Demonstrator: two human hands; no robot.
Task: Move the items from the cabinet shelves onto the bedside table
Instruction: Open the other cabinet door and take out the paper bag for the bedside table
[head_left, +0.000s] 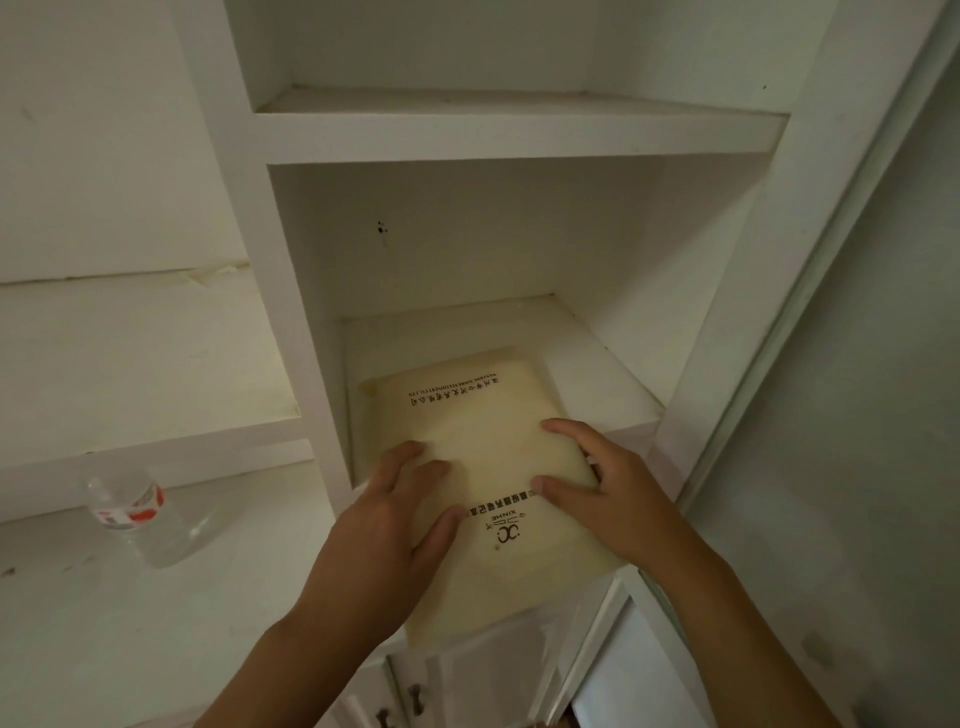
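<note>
A cream-coloured notebook (483, 452) with black print lies on the lower shelf (613, 384) of a white cabinet, its near half sticking out past the shelf's front edge. My left hand (400, 525) rests on its left side, fingers spread over the cover. My right hand (602, 493) grips its right edge, thumb on top. A second notebook's edge shows underneath at the far end. The bedside table is not in view.
A clear plastic water bottle (137, 512) with a red-and-white label lies on the white surface to the left. The upper shelf (519, 130) holds nothing visible. A frosted sliding door (841, 415) stands at the right. Drawer fronts with dark handles (415, 696) sit below.
</note>
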